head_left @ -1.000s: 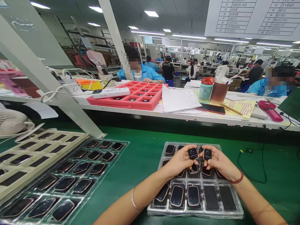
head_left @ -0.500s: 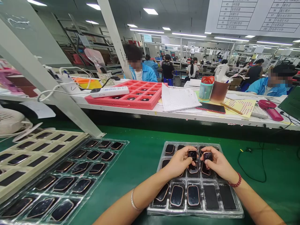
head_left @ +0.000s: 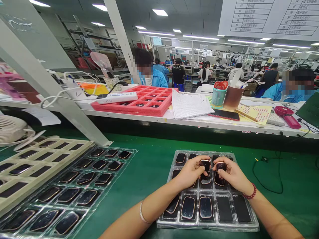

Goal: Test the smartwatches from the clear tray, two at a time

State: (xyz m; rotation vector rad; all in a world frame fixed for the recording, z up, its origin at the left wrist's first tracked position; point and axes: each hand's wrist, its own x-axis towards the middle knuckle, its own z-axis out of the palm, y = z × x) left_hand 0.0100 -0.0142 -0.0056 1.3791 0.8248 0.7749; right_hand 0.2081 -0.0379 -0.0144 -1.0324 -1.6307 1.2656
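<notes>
At four o'clock, two rounded-rectangular watch faces (head_left: 205,163) are held, one pinched in the left hand (head_left: 193,170), one in the right hand (head_left: 233,174), above a ridged, transparent plastic tray (head_left: 208,227). Fifteen are seated in a glossy second tray (head_left: 133,153) at eight o'clock.

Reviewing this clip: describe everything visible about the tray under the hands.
The tray looks like clear, shiny plastic, with raised ribs dividing it into rectangular pockets. It lies flat on the green tabletop. In its nearest row, three pockets hold watches, the leftmost tilted; the two right-hand pockets show only a dark base. More watches sit in the rows behind, partly hidden by the left hand and right hand. Whether either hand touches the tray is unclear.
</notes>
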